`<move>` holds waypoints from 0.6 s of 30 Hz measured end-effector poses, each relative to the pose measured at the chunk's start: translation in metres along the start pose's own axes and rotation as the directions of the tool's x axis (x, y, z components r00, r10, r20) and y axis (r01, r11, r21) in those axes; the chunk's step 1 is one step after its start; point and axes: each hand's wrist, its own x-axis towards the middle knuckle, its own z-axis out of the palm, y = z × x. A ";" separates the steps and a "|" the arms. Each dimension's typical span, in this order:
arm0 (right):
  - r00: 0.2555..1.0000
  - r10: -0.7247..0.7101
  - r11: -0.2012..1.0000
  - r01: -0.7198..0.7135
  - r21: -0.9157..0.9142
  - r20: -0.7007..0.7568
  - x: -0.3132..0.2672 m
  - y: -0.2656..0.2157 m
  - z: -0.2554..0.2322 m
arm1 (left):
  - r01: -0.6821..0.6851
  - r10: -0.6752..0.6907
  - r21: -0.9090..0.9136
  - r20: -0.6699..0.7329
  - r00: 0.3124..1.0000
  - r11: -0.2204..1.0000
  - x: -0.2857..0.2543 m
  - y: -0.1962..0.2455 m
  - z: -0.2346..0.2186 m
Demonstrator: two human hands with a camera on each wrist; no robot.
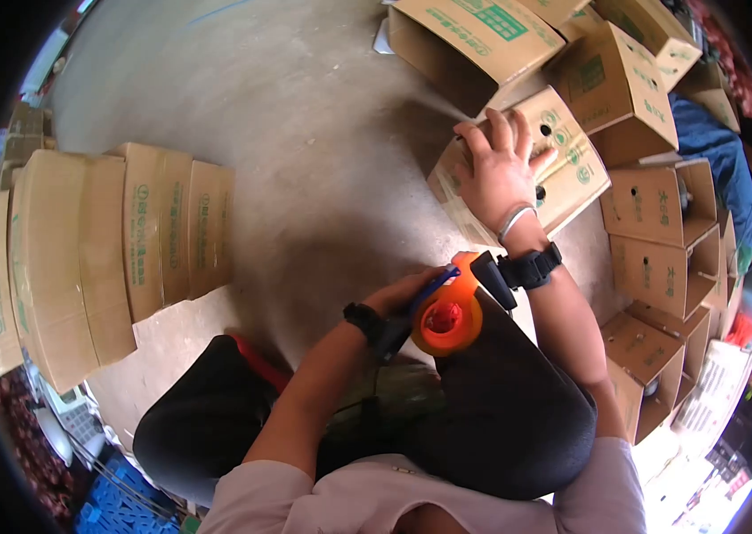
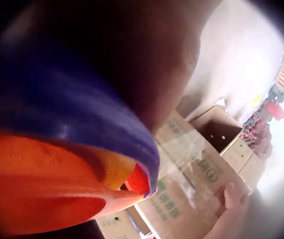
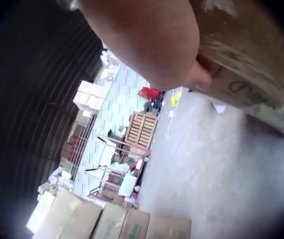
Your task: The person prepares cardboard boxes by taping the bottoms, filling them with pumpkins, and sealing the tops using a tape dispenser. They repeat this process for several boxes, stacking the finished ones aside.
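My left hand (image 1: pixel 404 292) grips an orange tape dispenser (image 1: pixel 462 294) by its blue handle, above my right thigh. A red-centred roll shows in its body. In the left wrist view, the dispenser's blue handle (image 2: pixel 87 104) and orange body fill the near side, with the taped cardboard box (image 2: pixel 181 199) beyond. My right hand (image 1: pixel 502 173) rests with spread fingers on that closed cardboard box (image 1: pixel 576 182), which has green print and round holes in one face. In the right wrist view, the right hand (image 3: pixel 149 42) lies against the taped side of the box.
Several closed cartons (image 1: pixel 73 258) stand in a row on the left. More boxes, some with open ends (image 1: pixel 656 209), are stacked on the right, and another open box (image 1: pixel 474 44) lies ahead. A person's blue-clothed leg (image 1: pixel 719 160) is beyond the right stack. Concrete floor (image 1: pixel 287 116) lies between.
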 end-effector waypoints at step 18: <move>0.998 -0.016 0.999 0.019 0.044 -0.061 0.004 -0.004 0.000 | -0.450 0.309 0.692 0.328 0.893 0.565 0.067 0.023 0.031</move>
